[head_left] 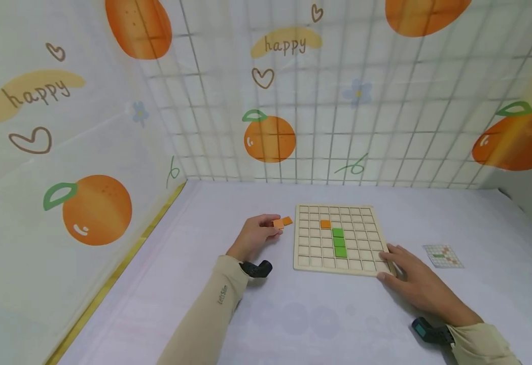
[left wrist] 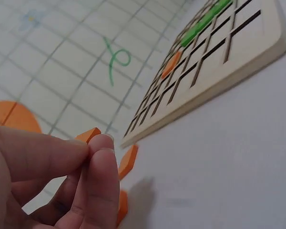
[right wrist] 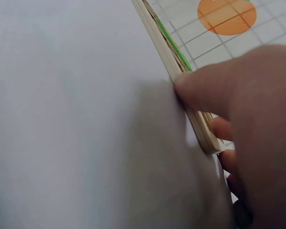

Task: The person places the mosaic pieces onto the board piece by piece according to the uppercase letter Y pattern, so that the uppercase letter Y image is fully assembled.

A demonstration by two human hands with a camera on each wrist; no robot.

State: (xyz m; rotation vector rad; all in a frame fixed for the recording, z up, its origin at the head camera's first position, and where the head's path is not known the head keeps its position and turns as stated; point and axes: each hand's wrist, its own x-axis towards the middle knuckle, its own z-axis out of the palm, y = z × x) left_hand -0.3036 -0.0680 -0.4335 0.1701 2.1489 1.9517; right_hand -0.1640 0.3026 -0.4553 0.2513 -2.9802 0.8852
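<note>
Between thumb and fingertips my left hand (head_left: pixel 254 235) pinches a small orange square tile (left wrist: pixel 89 135), left of the board. Loose orange tiles (left wrist: pixel 128 162) lie on the table just beyond those fingers, partly hidden by them. The light wooden grid board (head_left: pixel 339 272) lies flat in the middle. On it, an orange tile (head_left: pixel 325 224) sits in one cell, and green tiles (head_left: pixel 340 242) form a short column diagonally below it. My right hand (head_left: pixel 414 279) grips the board's near right corner, thumb against the front edge and fingers over the right side.
A small printed card (head_left: pixel 442 256) with a coloured grid pattern lies right of the board, beyond my right hand. A pale cloth covers the table (head_left: pixel 320 324). Patterned sheets (head_left: pixel 220 101) hang behind it and at both sides.
</note>
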